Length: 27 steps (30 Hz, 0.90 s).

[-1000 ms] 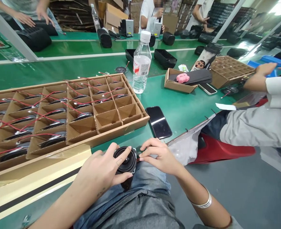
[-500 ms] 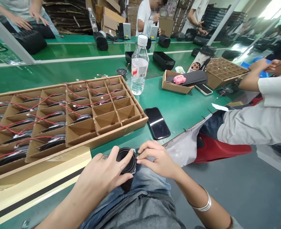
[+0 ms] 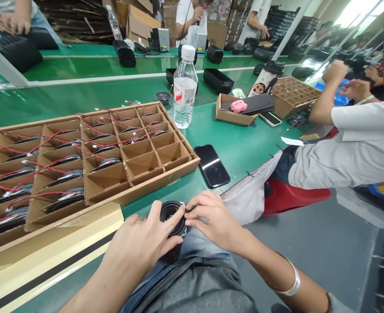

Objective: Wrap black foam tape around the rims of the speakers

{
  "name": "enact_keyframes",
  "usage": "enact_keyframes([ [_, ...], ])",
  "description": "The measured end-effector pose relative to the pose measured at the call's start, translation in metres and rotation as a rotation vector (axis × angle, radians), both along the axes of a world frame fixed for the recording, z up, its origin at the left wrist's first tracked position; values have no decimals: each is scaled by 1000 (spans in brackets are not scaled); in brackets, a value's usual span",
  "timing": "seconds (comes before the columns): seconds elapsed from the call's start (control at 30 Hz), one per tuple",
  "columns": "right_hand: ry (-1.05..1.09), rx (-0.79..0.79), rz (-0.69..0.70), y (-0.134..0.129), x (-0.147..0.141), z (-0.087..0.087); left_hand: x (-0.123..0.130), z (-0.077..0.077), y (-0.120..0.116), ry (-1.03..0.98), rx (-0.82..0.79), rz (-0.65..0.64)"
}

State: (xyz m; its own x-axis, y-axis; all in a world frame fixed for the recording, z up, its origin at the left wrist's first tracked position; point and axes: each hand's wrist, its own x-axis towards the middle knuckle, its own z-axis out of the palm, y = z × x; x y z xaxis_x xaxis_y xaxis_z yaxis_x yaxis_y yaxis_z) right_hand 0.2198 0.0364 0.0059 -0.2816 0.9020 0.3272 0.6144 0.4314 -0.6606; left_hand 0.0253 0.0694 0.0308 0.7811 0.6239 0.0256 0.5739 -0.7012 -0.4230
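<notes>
Low in the picture, over my lap, is a small round black speaker (image 3: pixel 169 210) with its cone facing up. My left hand (image 3: pixel 143 239) grips it, index finger across the cone and thumb along the near edge. On the speaker's right rim, my right hand (image 3: pixel 216 219) has thumb and fingertips pinched together; whatever they hold is too small to make out. A divided cardboard box (image 3: pixel 159 184) lies to the left, many cells holding speakers with red wires, while several cells at its near right corner hold none.
A black phone (image 3: pixel 212 166) lies beyond my right hand, with a water bottle (image 3: pixel 184 93) behind it. Yellow strips with a black band (image 3: pixel 71 265) run along the box's near side. At right sits a co-worker (image 3: pixel 364 126), near a small tray (image 3: pixel 236 115) and another divided box (image 3: pixel 292 98).
The view has shifted slightly, moving the bench things left. Both my hands stay at the speaker with little visible change. The co-worker at right has raised their hands.
</notes>
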Motion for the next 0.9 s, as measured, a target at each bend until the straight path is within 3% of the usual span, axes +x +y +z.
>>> enact_keyframes([
  [0.23,-243,153,-158,-43,-21,-7,-2,0,2,-97,52,-45],
  [0.3,-159,111,-185,-41,-17,-11,-3,1,5,-149,49,-56],
  [0.4,131,43,-252,-28,-6,-14,-3,0,13,-252,-17,-100],
  [0.53,305,160,-269,-8,5,-16,-3,-5,19,-372,-132,-222],
  [0.63,351,206,-288,6,8,-16,-8,-3,15,-432,-216,-216],
  [0.7,433,242,-337,14,4,-17,-20,8,14,-520,-220,-200],
  [0.77,520,285,-340,23,-9,-18,-38,28,18,-605,-168,-164],
  [0.83,553,327,-251,29,-34,-21,-58,58,34,-593,-83,-94],
  [0.9,555,391,-124,33,-71,-24,-75,91,67,-544,69,28],
])
